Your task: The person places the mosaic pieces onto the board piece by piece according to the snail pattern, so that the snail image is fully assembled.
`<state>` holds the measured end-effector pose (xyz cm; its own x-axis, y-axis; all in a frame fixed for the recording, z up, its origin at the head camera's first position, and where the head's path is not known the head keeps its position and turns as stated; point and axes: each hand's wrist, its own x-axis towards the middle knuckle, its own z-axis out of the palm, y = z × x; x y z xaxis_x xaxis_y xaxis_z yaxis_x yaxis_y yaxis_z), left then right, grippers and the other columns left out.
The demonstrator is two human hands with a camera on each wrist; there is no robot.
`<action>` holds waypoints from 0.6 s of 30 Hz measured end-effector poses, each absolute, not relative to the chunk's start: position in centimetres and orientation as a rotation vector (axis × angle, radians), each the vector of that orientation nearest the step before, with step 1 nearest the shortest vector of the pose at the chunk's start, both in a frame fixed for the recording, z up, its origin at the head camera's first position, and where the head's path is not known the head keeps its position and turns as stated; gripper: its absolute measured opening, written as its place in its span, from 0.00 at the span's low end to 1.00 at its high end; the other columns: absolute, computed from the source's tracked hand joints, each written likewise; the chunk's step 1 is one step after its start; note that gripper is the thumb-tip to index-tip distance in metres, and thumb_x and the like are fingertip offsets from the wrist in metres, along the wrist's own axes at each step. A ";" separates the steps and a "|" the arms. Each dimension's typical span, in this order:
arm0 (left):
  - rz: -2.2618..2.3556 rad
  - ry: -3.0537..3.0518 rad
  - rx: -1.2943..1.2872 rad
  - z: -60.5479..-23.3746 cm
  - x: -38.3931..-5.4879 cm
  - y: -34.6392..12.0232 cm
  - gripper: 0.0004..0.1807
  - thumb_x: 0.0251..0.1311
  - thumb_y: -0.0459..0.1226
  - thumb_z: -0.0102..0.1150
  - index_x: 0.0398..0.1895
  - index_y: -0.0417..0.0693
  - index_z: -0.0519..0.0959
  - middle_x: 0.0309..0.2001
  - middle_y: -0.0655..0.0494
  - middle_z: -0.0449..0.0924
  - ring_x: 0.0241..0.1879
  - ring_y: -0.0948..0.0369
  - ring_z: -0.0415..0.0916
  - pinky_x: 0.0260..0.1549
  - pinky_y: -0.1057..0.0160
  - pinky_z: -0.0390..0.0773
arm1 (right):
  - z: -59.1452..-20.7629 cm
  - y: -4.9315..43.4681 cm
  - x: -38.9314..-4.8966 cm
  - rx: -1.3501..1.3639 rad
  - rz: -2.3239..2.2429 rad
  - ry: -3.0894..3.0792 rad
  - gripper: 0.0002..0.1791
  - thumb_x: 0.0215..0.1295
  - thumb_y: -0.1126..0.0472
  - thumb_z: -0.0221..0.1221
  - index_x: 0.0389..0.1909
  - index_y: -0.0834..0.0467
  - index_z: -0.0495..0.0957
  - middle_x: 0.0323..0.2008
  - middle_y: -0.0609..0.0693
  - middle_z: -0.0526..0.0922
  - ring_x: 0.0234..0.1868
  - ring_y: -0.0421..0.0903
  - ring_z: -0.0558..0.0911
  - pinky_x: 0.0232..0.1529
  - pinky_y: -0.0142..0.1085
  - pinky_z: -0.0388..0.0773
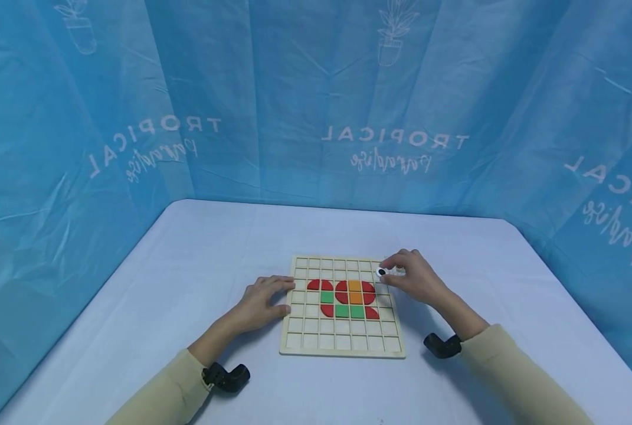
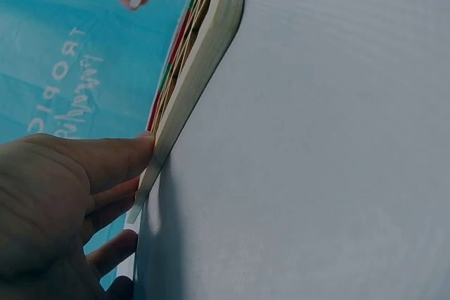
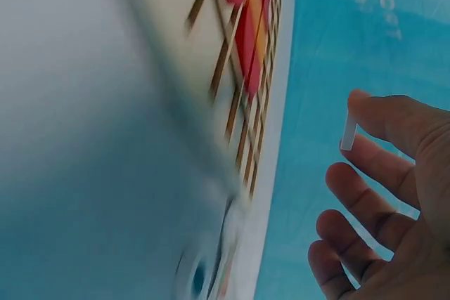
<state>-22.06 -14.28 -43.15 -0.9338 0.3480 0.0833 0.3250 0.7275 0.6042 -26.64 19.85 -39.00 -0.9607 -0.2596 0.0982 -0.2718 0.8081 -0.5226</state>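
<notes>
A pale wooden grid board (image 1: 342, 352) lies on the white-covered table. Set in its squares are red quarter-round tiles (image 1: 327, 310), green square tiles (image 1: 342, 311) and orange square tiles (image 1: 355, 285). Above the board's upper right part, my right hand (image 1: 412, 276) pinches a white round piece with a black spot (image 1: 381, 272) between thumb and index finger. The right wrist view shows that piece (image 3: 349, 131) edge-on, thin and white, the other fingers loosely bent. My left hand (image 1: 259, 302) rests at the board's left edge; its thumb (image 2: 130, 159) touches the rim.
Blue printed cloth (image 1: 294, 88) hangs behind and beside the table (image 1: 231, 236). A black camera mount sits on each wrist, left (image 1: 231, 378) and right (image 1: 443, 345). Near the board's right edge lies a blurred round white-and-blue thing (image 3: 185, 272), its kind unclear.
</notes>
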 end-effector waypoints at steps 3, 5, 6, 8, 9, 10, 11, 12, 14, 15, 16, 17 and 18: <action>1.001 2.885 0.561 -43.1 -22.1 -14.2 0.28 0.54 0.39 0.65 0.61 0.49 0.73 0.66 0.54 0.68 0.65 0.48 0.61 0.60 0.40 0.58 | -38.8 17.9 -27.1 0.483 0.882 -2.968 0.15 0.55 0.55 0.66 0.44 0.53 0.83 0.43 0.50 0.80 0.50 0.49 0.71 0.46 0.46 0.73; 0.997 2.887 0.561 -43.1 -22.1 -14.2 0.28 0.54 0.39 0.65 0.61 0.49 0.73 0.66 0.54 0.68 0.66 0.48 0.61 0.60 0.40 0.58 | -38.7 16.7 -27.5 0.500 0.888 -2.973 0.15 0.55 0.54 0.65 0.44 0.52 0.83 0.43 0.49 0.80 0.50 0.48 0.71 0.46 0.46 0.74; 0.999 2.886 0.560 -43.1 -22.0 -14.2 0.28 0.54 0.39 0.65 0.61 0.48 0.73 0.66 0.54 0.68 0.66 0.48 0.61 0.60 0.40 0.58 | -38.8 16.1 -27.8 0.506 0.886 -2.976 0.15 0.55 0.54 0.65 0.44 0.52 0.83 0.44 0.49 0.80 0.49 0.48 0.71 0.47 0.45 0.74; 0.999 2.888 0.558 -43.0 -22.0 -14.1 0.28 0.54 0.39 0.65 0.61 0.48 0.73 0.66 0.54 0.68 0.66 0.48 0.61 0.60 0.40 0.58 | -38.9 14.9 -28.3 0.516 0.894 -2.980 0.14 0.56 0.54 0.65 0.44 0.51 0.83 0.44 0.48 0.80 0.49 0.47 0.71 0.47 0.45 0.74; 0.999 2.891 0.555 -43.0 -22.0 -14.1 0.28 0.54 0.38 0.65 0.61 0.48 0.73 0.66 0.54 0.68 0.66 0.48 0.61 0.60 0.40 0.58 | -39.1 14.4 -28.5 0.530 0.905 -2.976 0.14 0.56 0.54 0.65 0.44 0.51 0.83 0.43 0.48 0.80 0.49 0.47 0.72 0.48 0.44 0.75; 1.003 2.889 0.548 -43.0 -21.9 -14.1 0.28 0.54 0.38 0.65 0.61 0.48 0.73 0.66 0.53 0.68 0.66 0.47 0.60 0.61 0.40 0.58 | -39.2 14.0 -28.7 0.542 0.915 -2.971 0.14 0.56 0.54 0.65 0.44 0.51 0.83 0.43 0.48 0.80 0.49 0.47 0.72 0.48 0.44 0.75; 1.006 2.886 0.541 -43.0 -21.9 -14.1 0.28 0.54 0.38 0.65 0.61 0.48 0.73 0.66 0.53 0.68 0.66 0.48 0.60 0.61 0.40 0.58 | -39.3 13.5 -28.9 0.552 0.934 -2.967 0.14 0.56 0.54 0.65 0.44 0.51 0.83 0.43 0.48 0.80 0.49 0.47 0.72 0.48 0.44 0.75; 1.012 2.882 0.536 -43.0 -21.9 -14.1 0.28 0.54 0.38 0.65 0.61 0.47 0.73 0.66 0.53 0.68 0.66 0.48 0.60 0.61 0.40 0.57 | -39.5 13.1 -29.1 0.567 0.951 -2.961 0.14 0.56 0.55 0.65 0.44 0.52 0.83 0.43 0.48 0.81 0.48 0.47 0.73 0.48 0.43 0.75; 1.010 2.880 0.532 -43.0 -22.0 -14.0 0.28 0.54 0.38 0.65 0.61 0.48 0.73 0.66 0.54 0.68 0.66 0.48 0.60 0.61 0.40 0.57 | -39.7 12.2 -29.5 0.592 0.984 -2.954 0.14 0.56 0.55 0.65 0.44 0.52 0.83 0.42 0.48 0.81 0.48 0.47 0.73 0.48 0.43 0.75; 1.008 2.877 0.529 -43.0 -22.0 -14.0 0.28 0.54 0.39 0.65 0.61 0.48 0.73 0.66 0.54 0.68 0.66 0.48 0.60 0.62 0.40 0.57 | -39.9 11.8 -29.6 0.598 0.995 -2.953 0.14 0.56 0.55 0.65 0.44 0.52 0.83 0.42 0.48 0.81 0.48 0.47 0.74 0.48 0.42 0.75; 1.007 2.872 0.527 -43.0 -22.0 -14.0 0.28 0.55 0.39 0.65 0.61 0.49 0.72 0.66 0.55 0.68 0.66 0.48 0.60 0.62 0.40 0.57 | -40.0 11.4 -29.8 0.605 0.999 -2.955 0.14 0.56 0.55 0.65 0.44 0.52 0.83 0.42 0.47 0.81 0.48 0.47 0.74 0.47 0.41 0.76; 1.004 2.872 0.530 -43.0 -22.0 -14.0 0.28 0.55 0.39 0.64 0.61 0.49 0.72 0.67 0.55 0.67 0.66 0.48 0.60 0.62 0.40 0.57 | -40.1 11.0 -29.9 0.611 1.002 -2.957 0.14 0.56 0.55 0.65 0.44 0.53 0.83 0.41 0.48 0.81 0.47 0.47 0.74 0.47 0.41 0.75; 1.002 2.871 0.533 -43.0 -22.0 -14.0 0.28 0.55 0.39 0.64 0.61 0.49 0.72 0.67 0.55 0.67 0.66 0.48 0.60 0.62 0.40 0.57 | -40.1 10.7 -30.1 0.616 0.991 -2.961 0.14 0.56 0.55 0.65 0.44 0.52 0.83 0.41 0.47 0.81 0.47 0.46 0.73 0.46 0.40 0.76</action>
